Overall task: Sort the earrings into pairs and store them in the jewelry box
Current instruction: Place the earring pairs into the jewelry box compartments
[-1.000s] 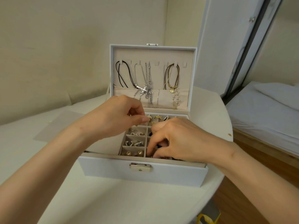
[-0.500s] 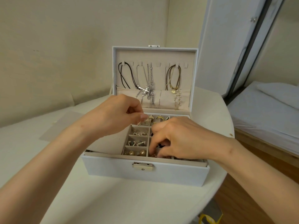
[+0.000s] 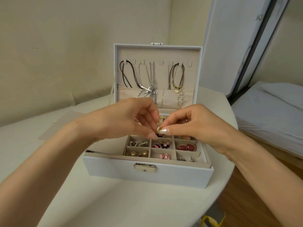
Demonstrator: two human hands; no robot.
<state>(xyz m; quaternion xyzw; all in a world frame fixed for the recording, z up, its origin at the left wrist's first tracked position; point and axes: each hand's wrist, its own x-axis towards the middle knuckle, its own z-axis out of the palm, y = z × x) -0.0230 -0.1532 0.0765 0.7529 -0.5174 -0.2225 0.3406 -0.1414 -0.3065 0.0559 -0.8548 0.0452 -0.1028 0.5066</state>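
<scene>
Jewelry box (image 3: 147, 176): earrings (image 3: 186, 147) | lid (image 3: 157, 53): necklaces (image 3: 150, 92) | left hand (image 3: 127, 118), right hand (image 3: 200, 123) pinch gold earring (image 3: 159, 128)

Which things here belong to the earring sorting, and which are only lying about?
Job: jewelry box, gold earring pinched between left hand and right hand, red earrings, gold ball earrings, pink earrings.
Lying about: necklaces in the lid, bed, flat sheet.
</scene>
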